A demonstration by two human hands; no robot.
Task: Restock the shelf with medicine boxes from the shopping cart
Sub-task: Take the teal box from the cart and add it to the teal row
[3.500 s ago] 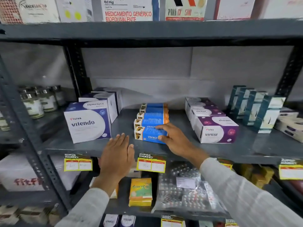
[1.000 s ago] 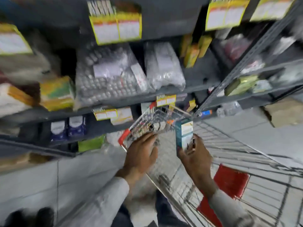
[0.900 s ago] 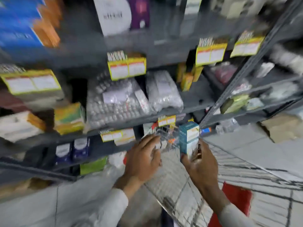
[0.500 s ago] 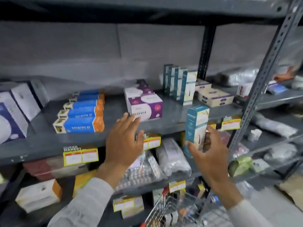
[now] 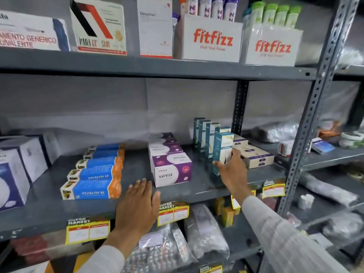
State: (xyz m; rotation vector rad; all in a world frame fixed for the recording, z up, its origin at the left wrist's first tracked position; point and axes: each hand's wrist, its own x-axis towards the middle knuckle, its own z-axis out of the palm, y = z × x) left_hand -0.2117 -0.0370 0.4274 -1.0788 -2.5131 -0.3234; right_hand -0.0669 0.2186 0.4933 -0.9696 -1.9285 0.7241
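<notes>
My right hand (image 5: 232,170) grips a tall teal-and-white medicine box (image 5: 222,150), held upright over the grey middle shelf (image 5: 136,174). The box is at the front of a row of matching teal boxes (image 5: 202,134); I cannot tell whether its base touches the shelf. My left hand (image 5: 137,207) lies flat and empty on the shelf's front edge, fingers apart. Purple-and-white Virest boxes (image 5: 171,170) stand between my hands. Blue-and-orange Vivalyn boxes (image 5: 92,188) lie in a row to the left. The shopping cart is out of view.
Beige flat boxes (image 5: 254,156) lie right of the teal row. Large white-and-blue boxes (image 5: 11,174) fill the shelf's left end. The upper shelf carries Fitfizz cartons (image 5: 212,40). A perforated grey upright (image 5: 311,119) stands at the right. Blister packs in bags (image 5: 165,251) lie below.
My view swung up from the cart to the middle shelf. My right hand carried the teal box up and forward to the teal row. My left hand came to rest on the shelf edge.
</notes>
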